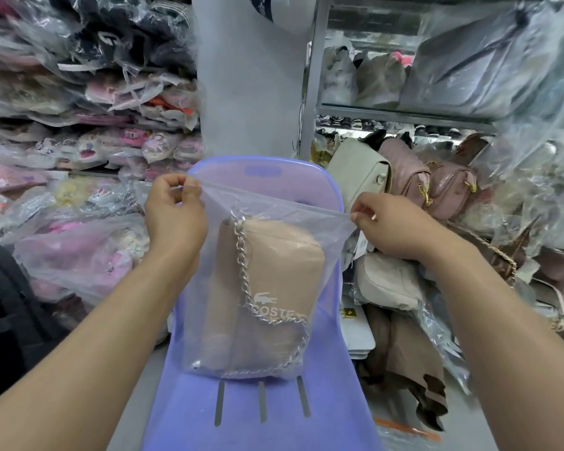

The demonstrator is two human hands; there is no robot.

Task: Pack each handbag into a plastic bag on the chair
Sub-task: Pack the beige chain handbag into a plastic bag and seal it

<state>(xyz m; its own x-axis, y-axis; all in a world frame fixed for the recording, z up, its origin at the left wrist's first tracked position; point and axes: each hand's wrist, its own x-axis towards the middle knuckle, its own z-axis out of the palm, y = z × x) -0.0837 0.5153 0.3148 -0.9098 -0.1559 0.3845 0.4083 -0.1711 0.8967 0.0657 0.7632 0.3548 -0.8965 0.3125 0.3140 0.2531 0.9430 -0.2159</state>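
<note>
From the head camera, a lilac plastic chair [261, 415] stands in the middle of the scene, its seat near and its back far. A clear plastic bag [274, 206] stands upright on the seat and leans against the chair back. Inside it sits a beige handbag [274, 271] with a pale crocodile logo and a silver chain [245, 268] that runs down its front and loops along the bottom of the bag. The left hand [173, 216] pinches the far left corner of the bag's mouth between thumb and curled fingers. The right hand [391, 222] pinches the right corner the same way, so the top edge is stretched taut between them. Whether the mouth is sealed or only pulled flat is hard to tell through the sheen of the plastic. To the left, shelves of wrapped goods [79, 92], mostly pink and dark, rise in stacks, and a black object [7, 304] sits at the near left edge. To the right, a metal rack [313, 76] holds more wrapped stock. Below it a cream handbag [358, 170] and pink handbags [437, 187] stand unwrapped just beside the chair, and a white handbag [388, 281] lies under the right wrist.
</note>
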